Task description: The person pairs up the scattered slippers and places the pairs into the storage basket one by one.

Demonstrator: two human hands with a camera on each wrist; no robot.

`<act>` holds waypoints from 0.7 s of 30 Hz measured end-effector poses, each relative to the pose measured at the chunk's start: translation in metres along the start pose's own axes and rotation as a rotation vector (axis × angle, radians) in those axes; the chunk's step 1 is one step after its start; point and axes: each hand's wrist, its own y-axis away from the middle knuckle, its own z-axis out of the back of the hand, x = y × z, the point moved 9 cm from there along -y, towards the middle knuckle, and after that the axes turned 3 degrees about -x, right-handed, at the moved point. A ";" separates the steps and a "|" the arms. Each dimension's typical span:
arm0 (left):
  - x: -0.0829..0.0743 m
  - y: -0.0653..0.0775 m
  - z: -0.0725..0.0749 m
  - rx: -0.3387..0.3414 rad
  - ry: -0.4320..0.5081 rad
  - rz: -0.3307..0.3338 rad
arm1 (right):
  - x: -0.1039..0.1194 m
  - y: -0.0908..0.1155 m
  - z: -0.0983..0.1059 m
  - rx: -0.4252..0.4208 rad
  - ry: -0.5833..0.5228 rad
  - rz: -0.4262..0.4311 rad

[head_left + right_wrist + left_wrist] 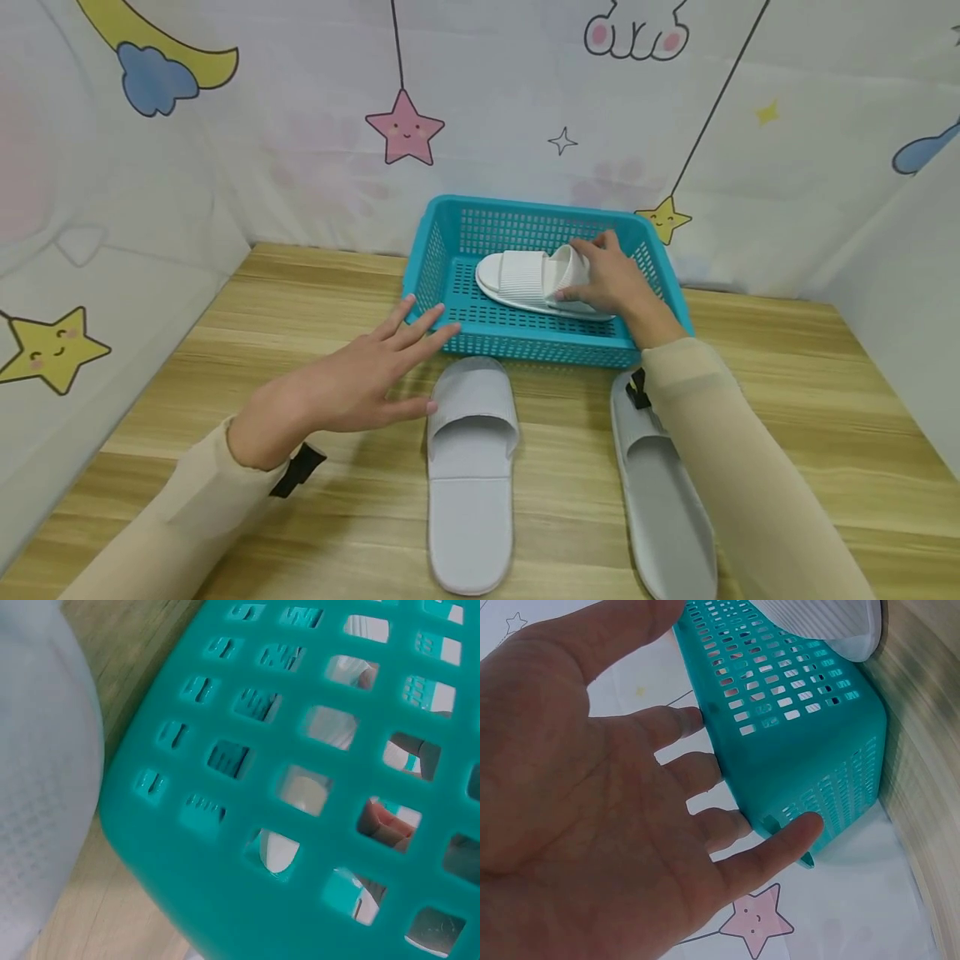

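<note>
A white slipper (522,275) with a ribbed strap lies sideways inside the teal basket (540,344). At its right end my right hand (611,283) grips a raised white curved part, thumb on the near side and fingers on the far side. Through the holes of the basket wall (187,859), the right wrist view shows bits of fingers (388,827) and white slipper. My left hand (356,375) is spread flat, fingertips at the basket's near left corner. Below them, a grey slipper (471,492) lies toe toward the basket.
A second grey slipper (663,500) lies to the right, partly covered by the right sleeve (750,475). The wooden tabletop (562,467) ends at a patterned cloth backdrop (487,100) close behind the basket, with cloth walls at both sides.
</note>
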 end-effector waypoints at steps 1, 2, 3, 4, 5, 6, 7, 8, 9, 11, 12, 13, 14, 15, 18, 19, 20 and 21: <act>0.000 0.000 0.000 0.000 0.000 -0.001 | 0.000 0.000 0.000 0.000 -0.003 -0.004; 0.000 0.001 0.000 0.000 0.000 -0.001 | 0.000 -0.001 -0.001 0.000 -0.006 -0.009; 0.001 0.001 0.000 -0.001 0.000 -0.003 | 0.001 -0.001 -0.001 0.001 -0.005 -0.013; 0.001 0.001 0.000 -0.002 0.002 -0.004 | 0.001 -0.001 0.000 0.000 -0.005 -0.016; 0.001 0.001 0.000 -0.004 0.001 -0.007 | 0.001 -0.001 0.000 -0.002 -0.002 -0.019; 0.000 0.001 0.000 -0.007 0.000 -0.010 | 0.001 -0.002 0.000 -0.008 0.004 -0.020; 0.000 0.001 0.000 -0.009 -0.002 -0.012 | 0.002 -0.002 0.001 -0.015 0.012 -0.019; 0.000 0.000 0.000 -0.011 -0.005 -0.013 | 0.002 -0.002 0.001 -0.021 0.015 -0.017; 0.000 0.000 0.000 -0.012 -0.007 -0.014 | 0.002 -0.002 0.002 -0.026 0.018 -0.016; 0.000 -0.001 0.001 -0.012 -0.012 -0.013 | 0.001 -0.002 0.003 -0.040 0.017 -0.016; 0.000 -0.001 0.001 -0.012 -0.014 -0.013 | 0.001 -0.003 0.004 -0.043 0.014 -0.016; 0.000 -0.001 0.001 -0.012 -0.015 -0.011 | 0.001 -0.002 0.004 -0.046 0.008 -0.017; 0.000 -0.001 0.001 -0.012 -0.016 -0.010 | 0.000 -0.002 0.005 -0.047 0.002 -0.018; 0.000 -0.001 0.001 -0.011 -0.018 -0.009 | 0.000 -0.002 0.005 -0.048 -0.004 -0.019; 0.000 0.000 0.001 -0.007 -0.018 -0.004 | 0.001 -0.002 0.004 -0.045 -0.014 -0.018; 0.000 0.000 0.000 -0.007 -0.017 -0.002 | 0.001 -0.002 0.004 -0.043 -0.014 -0.016; 0.000 0.000 0.000 -0.006 -0.015 -0.002 | 0.002 -0.002 0.004 -0.042 -0.016 -0.016; 0.001 0.001 0.000 -0.006 -0.015 -0.002 | 0.002 -0.002 0.004 -0.040 -0.017 -0.015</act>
